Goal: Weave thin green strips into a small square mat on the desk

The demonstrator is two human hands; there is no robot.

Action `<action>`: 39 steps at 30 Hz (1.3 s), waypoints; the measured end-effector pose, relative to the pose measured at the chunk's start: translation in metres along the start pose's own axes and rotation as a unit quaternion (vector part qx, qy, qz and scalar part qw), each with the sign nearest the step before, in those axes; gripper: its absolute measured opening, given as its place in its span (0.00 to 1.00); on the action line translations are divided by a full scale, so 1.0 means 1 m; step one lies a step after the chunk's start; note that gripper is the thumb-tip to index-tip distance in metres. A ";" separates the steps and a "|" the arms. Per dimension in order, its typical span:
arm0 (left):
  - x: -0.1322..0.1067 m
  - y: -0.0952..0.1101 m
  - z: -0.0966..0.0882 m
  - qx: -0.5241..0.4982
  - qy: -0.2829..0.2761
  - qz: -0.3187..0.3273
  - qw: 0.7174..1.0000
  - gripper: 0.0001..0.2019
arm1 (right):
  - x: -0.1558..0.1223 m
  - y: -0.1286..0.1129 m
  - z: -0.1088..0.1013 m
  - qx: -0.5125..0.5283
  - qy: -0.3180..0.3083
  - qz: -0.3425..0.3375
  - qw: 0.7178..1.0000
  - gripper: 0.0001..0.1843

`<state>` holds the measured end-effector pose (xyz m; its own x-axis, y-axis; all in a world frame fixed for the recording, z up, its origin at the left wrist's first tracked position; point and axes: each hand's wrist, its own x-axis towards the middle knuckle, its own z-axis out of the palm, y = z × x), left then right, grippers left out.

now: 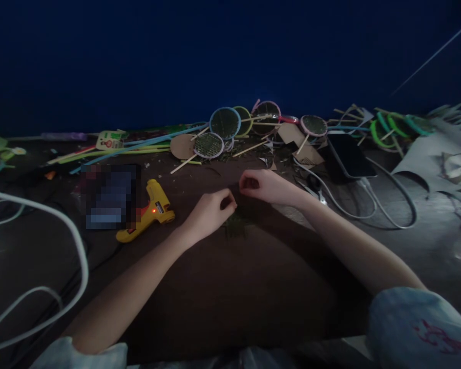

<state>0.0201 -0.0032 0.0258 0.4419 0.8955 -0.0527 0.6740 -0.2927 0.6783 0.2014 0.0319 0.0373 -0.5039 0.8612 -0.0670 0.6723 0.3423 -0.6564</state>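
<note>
Whatever the left hand (pixel 211 210) and right hand (pixel 259 185) pinch is hidden inside their curled fingers. The dark green scrap (pixel 236 225) beneath them is too dim to identify. A pixelated block (pixel 109 197) left of the hands masks something near the glue gun. The white cable (pixel 67 241) runs off the picture's left edge.

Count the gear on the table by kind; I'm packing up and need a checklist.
Yellow glue gun: 1
Phone: 1
Round mesh paddles on sticks: 5 clearly visible
Piece of dark mesh by both hands: 1
Total: 8
</note>
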 end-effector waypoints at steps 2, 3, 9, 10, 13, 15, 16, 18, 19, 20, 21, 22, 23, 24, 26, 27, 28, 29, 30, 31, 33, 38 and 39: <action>0.000 -0.001 -0.001 -0.006 -0.004 0.007 1.000 0.04 | 0.001 0.002 0.003 -0.019 -0.022 0.000 1.000 0.08; 0.000 -0.001 -0.001 -0.007 -0.005 0.011 1.000 0.04 | 0.001 0.002 0.005 -0.026 -0.030 -0.003 0.999 0.09; 0.001 -0.002 -0.002 -0.007 -0.002 0.021 1.000 0.03 | 0.001 0.003 0.013 -0.057 -0.033 -0.022 0.998 0.11; 0.001 -0.002 -0.002 -0.007 -0.003 0.022 1.000 0.03 | 0.001 0.003 0.012 -0.057 -0.037 -0.020 0.997 0.11; 0.001 -0.003 -0.002 -0.004 -0.005 0.020 1.000 0.03 | 0.000 0.002 0.011 -0.057 -0.047 -0.016 0.997 0.11; 0.001 -0.004 -0.002 -0.003 -0.004 0.022 1.000 0.02 | 0.000 0.001 0.010 -0.058 -0.049 -0.015 0.997 0.10; 0.001 -0.004 -0.001 -0.002 -0.003 0.023 1.000 0.02 | 0.000 0.001 0.010 -0.058 -0.049 -0.014 0.997 0.10; 0.000 -0.004 -0.001 -0.001 -0.003 0.024 1.000 0.03 | 0.000 0.000 0.010 -0.055 -0.051 -0.014 0.997 0.10; 0.000 -0.005 -0.001 -0.002 -0.004 0.025 1.000 0.03 | 0.000 0.000 0.011 -0.053 -0.052 -0.015 0.997 0.10; 0.000 -0.005 -0.001 -0.003 -0.004 0.027 1.000 0.03 | 0.000 -0.001 0.011 -0.049 -0.053 -0.016 0.997 0.09; 0.000 -0.005 -0.001 -0.004 -0.004 0.029 1.000 0.03 | 0.000 -0.001 0.011 -0.045 -0.053 -0.016 0.997 0.09; 0.000 -0.005 -0.001 -0.005 -0.004 0.030 1.000 0.03 | 0.000 -0.001 0.011 -0.041 -0.053 -0.015 0.998 0.08; 0.000 -0.005 -0.001 -0.006 -0.005 0.031 0.999 0.03 | 0.000 -0.002 0.011 -0.037 -0.053 -0.014 0.998 0.08; 0.000 -0.005 -0.001 -0.006 -0.006 0.030 1.000 0.03 | -0.001 -0.002 0.011 -0.034 -0.051 -0.012 0.998 0.08; 0.000 -0.006 0.000 -0.007 -0.008 0.027 1.000 0.03 | -0.001 -0.002 0.011 -0.031 -0.045 -0.013 0.998 0.08; 0.000 -0.006 0.000 -0.007 -0.008 0.026 1.000 0.03 | -0.001 -0.002 0.011 -0.032 -0.039 -0.018 0.999 0.08; 0.000 -0.006 0.000 -0.007 -0.007 0.027 1.000 0.03 | -0.001 -0.002 0.011 -0.035 -0.032 -0.026 0.999 0.08; 0.000 -0.006 0.000 -0.008 -0.006 0.027 1.000 0.03 | -0.001 -0.002 0.012 -0.037 -0.026 -0.036 0.998 0.07; 0.000 -0.006 0.000 -0.007 -0.005 0.028 1.000 0.03 | -0.001 -0.002 0.013 -0.040 -0.019 -0.045 0.998 0.07; 0.000 -0.006 0.000 -0.007 -0.004 0.027 1.000 0.03 | -0.001 -0.002 0.013 -0.041 -0.014 -0.055 0.998 0.07; 0.001 -0.005 0.000 -0.005 -0.002 0.024 1.000 0.03 | -0.001 -0.003 0.014 -0.044 -0.007 -0.066 0.997 0.07; 0.000 -0.005 -0.001 -0.004 -0.001 0.018 1.000 0.03 | -0.002 -0.007 0.015 -0.052 -0.005 -0.064 0.997 0.06; 0.000 -0.005 -0.001 -0.004 -0.001 0.017 1.000 0.03 | -0.002 -0.007 0.015 -0.051 -0.007 -0.063 0.997 0.06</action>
<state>0.0166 -0.0014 0.0233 0.4662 0.8842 -0.0305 0.6535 -0.3209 0.6856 0.1895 0.0221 0.0304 -0.5951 0.8037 -0.0001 0.6548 0.4848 -0.5798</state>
